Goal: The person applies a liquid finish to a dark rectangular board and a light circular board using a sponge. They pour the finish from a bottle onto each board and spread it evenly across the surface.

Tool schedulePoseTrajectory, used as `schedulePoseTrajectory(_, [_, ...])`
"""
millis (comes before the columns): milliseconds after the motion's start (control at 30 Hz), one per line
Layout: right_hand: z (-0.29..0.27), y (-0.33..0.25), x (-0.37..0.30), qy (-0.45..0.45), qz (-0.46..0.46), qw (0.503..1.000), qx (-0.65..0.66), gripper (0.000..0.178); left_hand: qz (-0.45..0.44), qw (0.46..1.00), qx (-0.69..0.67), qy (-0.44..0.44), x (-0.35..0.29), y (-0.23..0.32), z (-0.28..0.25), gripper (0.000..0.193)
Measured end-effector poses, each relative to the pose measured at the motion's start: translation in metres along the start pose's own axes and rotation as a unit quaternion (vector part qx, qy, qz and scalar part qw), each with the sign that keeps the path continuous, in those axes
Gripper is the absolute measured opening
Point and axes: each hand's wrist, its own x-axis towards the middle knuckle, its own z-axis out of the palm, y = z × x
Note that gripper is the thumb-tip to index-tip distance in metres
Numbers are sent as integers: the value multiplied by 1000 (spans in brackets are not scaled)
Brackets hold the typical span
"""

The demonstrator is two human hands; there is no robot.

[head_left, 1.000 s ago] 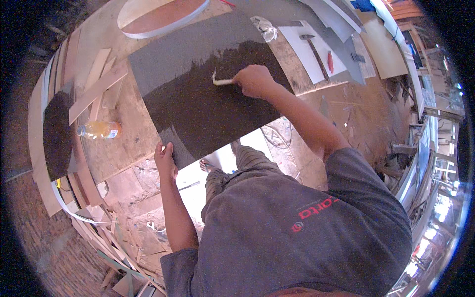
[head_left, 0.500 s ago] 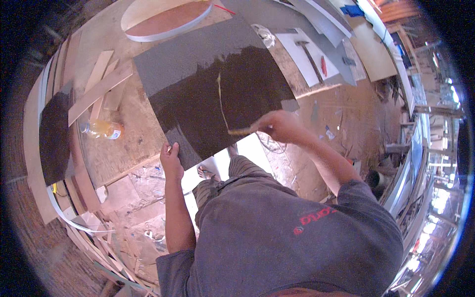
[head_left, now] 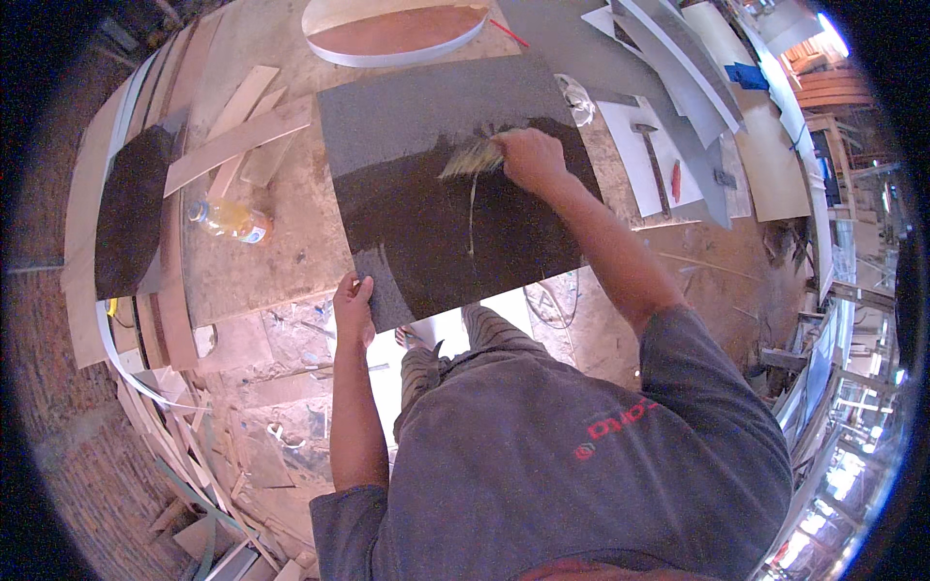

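A large dark square sheet [head_left: 407, 218] lies partly on the workbench, its near edge out over my feet. Most of it is coated in a wet, darker film; its far strip and near left corner are dull grey. My left hand [head_left: 355, 306] pinches that near left corner, thumb on top. My right hand [head_left: 536, 163] grips a pale, flat, streaky spreader [head_left: 472, 158] against the right-centre of the sheet, beside the film's ragged far border. A thin pale streak of the liquid runs on the sheet just below the spreader.
On the workbench [head_left: 281, 281] are a bottle of yellow liquid [head_left: 231, 221], wood strips [head_left: 242, 145] and an oval white-rimmed piece [head_left: 397, 48]. A hammer [head_left: 654, 160] and a red tool [head_left: 676, 181] lie right. Another dark-coated piece [head_left: 133, 213] is far left. Scraps litter the floor.
My right hand has moved away from me with the spreader, from the sheet's near edge to its far half. The spreader now shows its broad face. The whole view has shifted slightly.
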Motion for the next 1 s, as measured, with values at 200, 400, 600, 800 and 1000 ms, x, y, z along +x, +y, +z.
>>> schedulePoseTrajectory(200, [4, -14, -2, -52, -19, 998, -32, 24, 6, 1000, 12, -21, -4, 4, 4, 17])
schedulePoseTrajectory(400, [4, -50, -110, -171, -129, 977, -17, 34, 16, 999, -17, -32, -3, 5, 7, 12])
schedulePoseTrajectory(600, [4, -60, -200, -211, -150, 966, -10, 26, 33, 998, -18, -40, 7, -3, 10, 13])
schedulePoseTrajectory(800, [-24, -27, -163, -35, -22, 967, 251, 23, 25, 999, 0, -33, 8, 1, 5, 16])
schedulePoseTrajectory(1000, [25, -74, -50, 55, -72, 995, 36, 40, 1, 999, -7, -53, 19, -8, -12, 19])
